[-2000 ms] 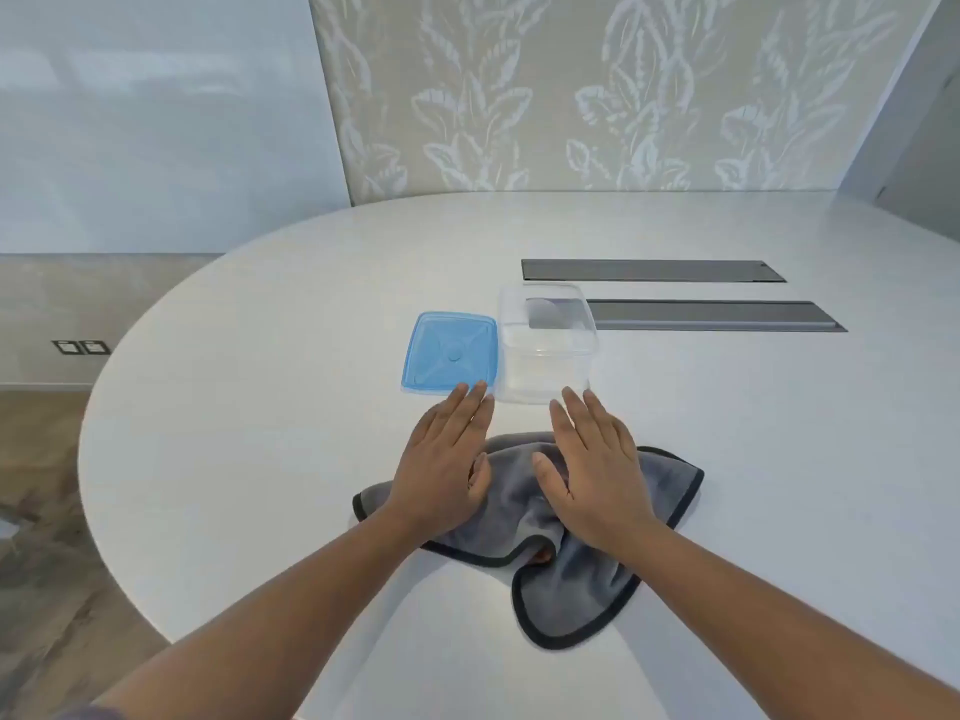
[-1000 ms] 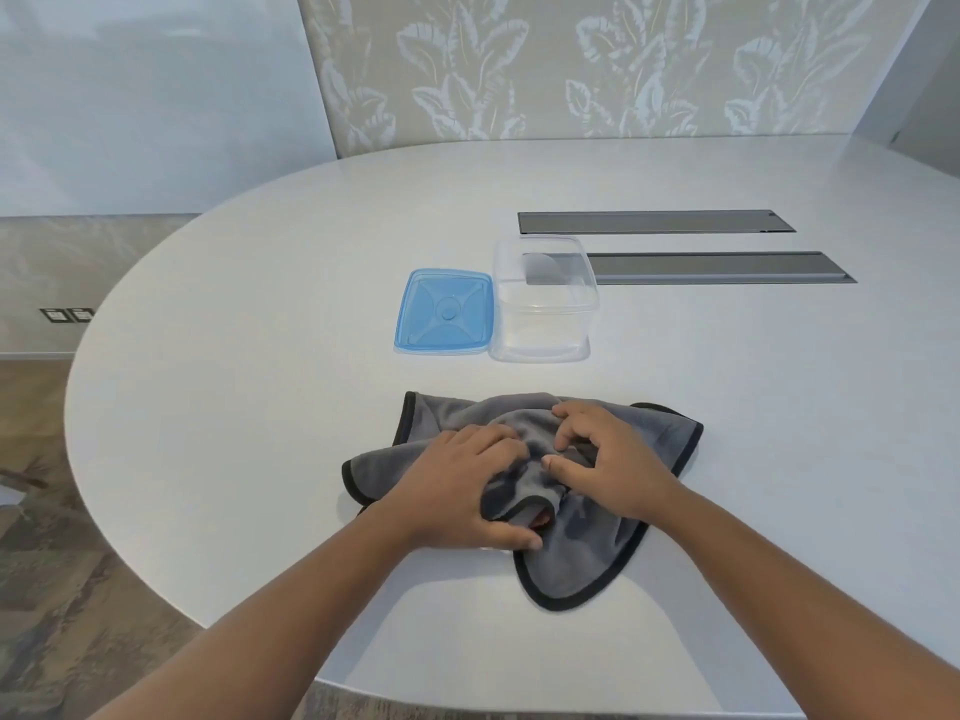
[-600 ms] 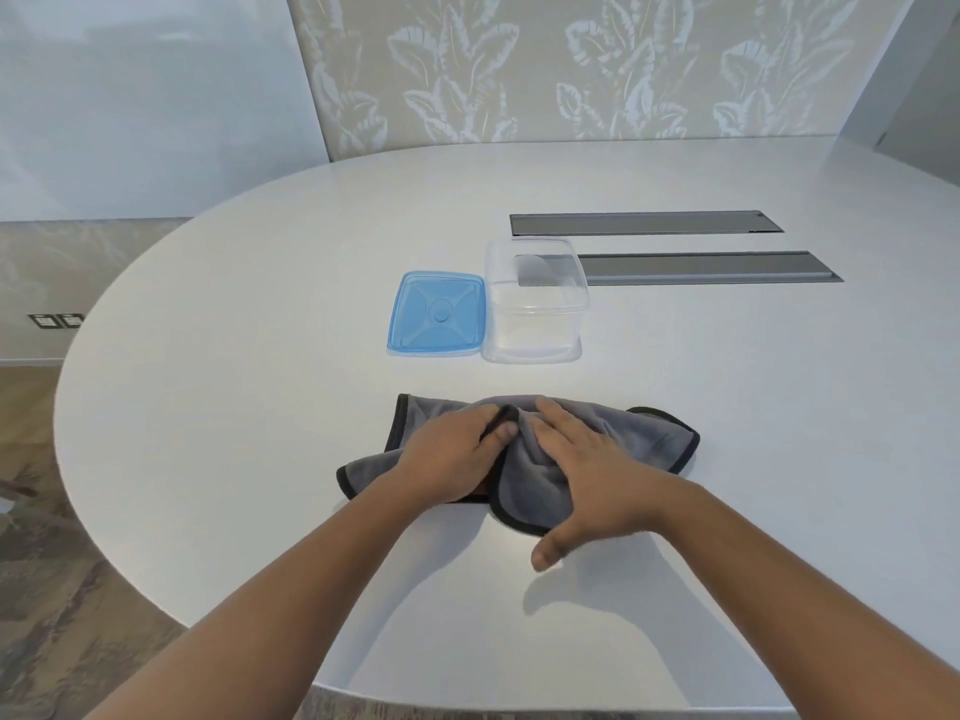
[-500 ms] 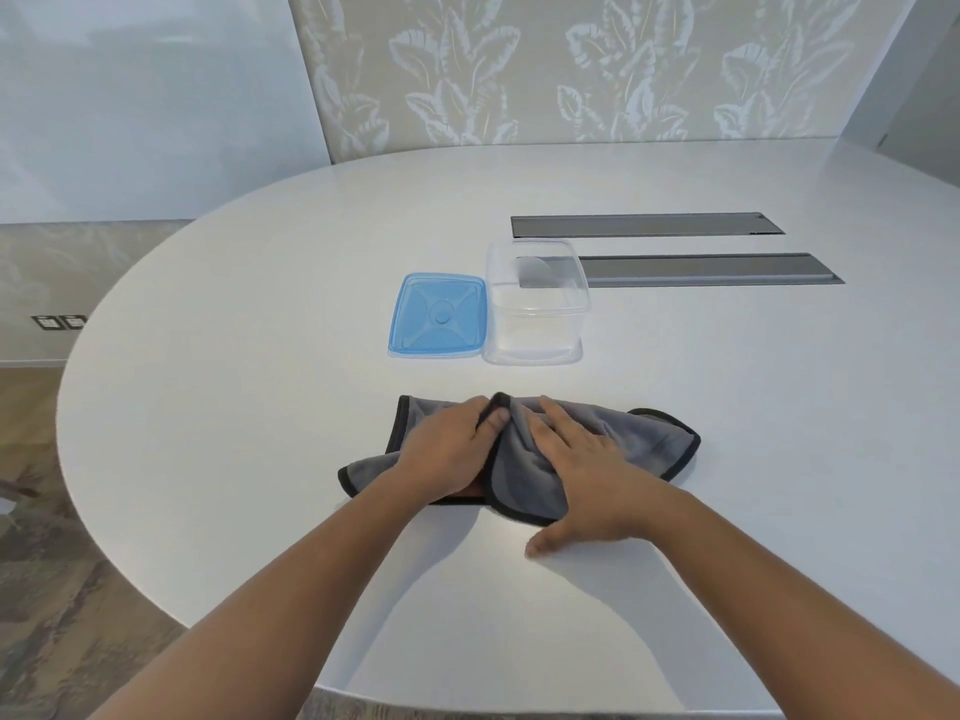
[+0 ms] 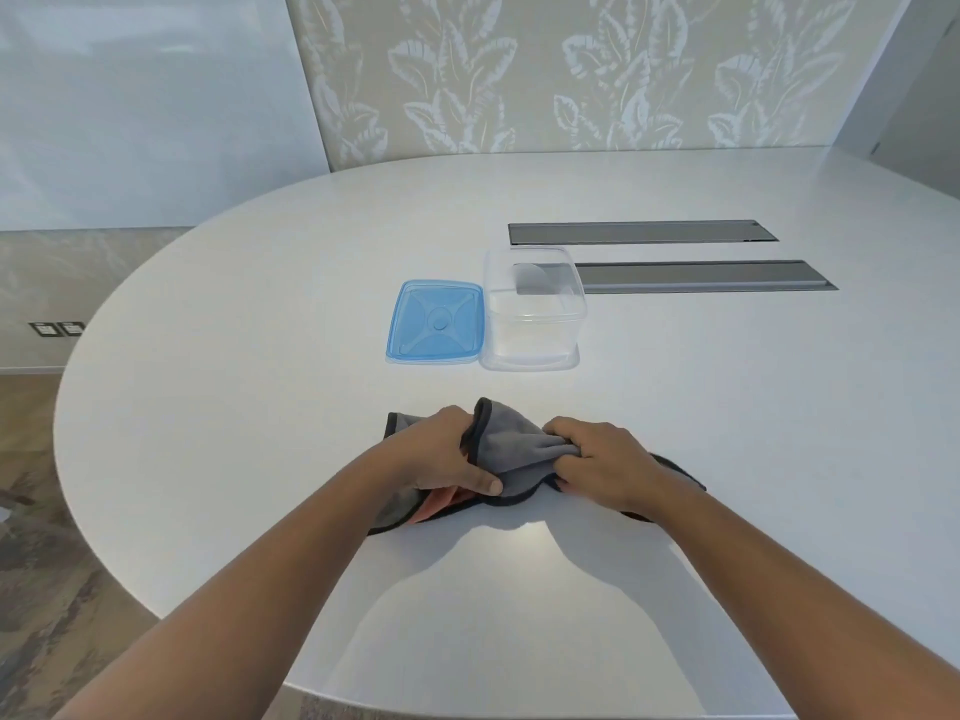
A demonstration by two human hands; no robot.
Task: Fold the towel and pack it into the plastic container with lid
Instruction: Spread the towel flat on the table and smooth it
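A grey towel (image 5: 511, 444) with a dark border lies bunched on the white table (image 5: 260, 407) in front of me. My left hand (image 5: 441, 454) grips its left part, thumb underneath a raised fold. My right hand (image 5: 605, 462) pinches the cloth on the right, and part of the towel is hidden under it. Beyond the towel stands the clear plastic container (image 5: 532, 309), open and empty. Its blue lid (image 5: 436, 322) lies flat beside it on the left, touching it.
Two dark rectangular slots (image 5: 701, 275) are set into the tabletop behind and to the right of the container. The table's rounded edge curves along the left and near side. A patterned wall stands behind.
Both hands went from lying flat on the towel to gripping it. The towel is now gathered and lifted into a raised fold between them.
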